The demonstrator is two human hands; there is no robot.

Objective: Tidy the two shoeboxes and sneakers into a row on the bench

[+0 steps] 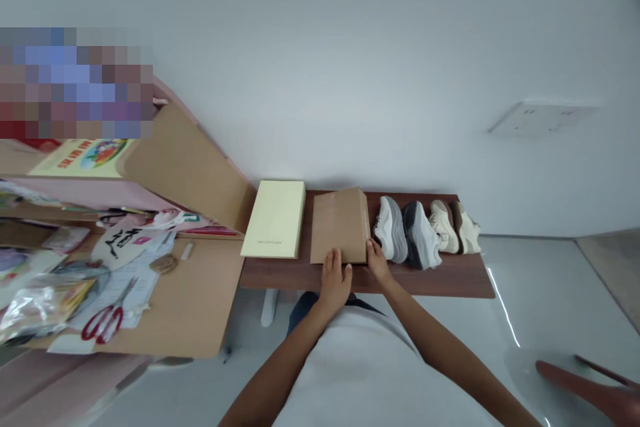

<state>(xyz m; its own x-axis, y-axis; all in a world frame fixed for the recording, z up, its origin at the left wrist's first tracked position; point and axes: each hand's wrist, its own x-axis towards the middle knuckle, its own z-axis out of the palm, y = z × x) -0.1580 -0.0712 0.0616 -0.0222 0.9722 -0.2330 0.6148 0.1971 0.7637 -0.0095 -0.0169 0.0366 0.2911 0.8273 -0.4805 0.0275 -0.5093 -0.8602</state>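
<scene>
A brown cardboard box lies on a narrow dark wooden table, directly in front of me. My left hand rests on its near edge, fingers stretched over the lid and thumb apart. At the near right corner, my right hand has its fingers closed against the box's side. Just right of that hand stand white and grey sneakers, and a grey-white sneaker with a dark opening. To the left of the brown box is a pale yellow box with small lettering.
Beige shoes stand at the table's right end, along the wall. On the left, a desk holds red-handled scissors, papers and plastic bags. Its shelf panel rises beside the yellow box. A brown chair-like piece is at lower right.
</scene>
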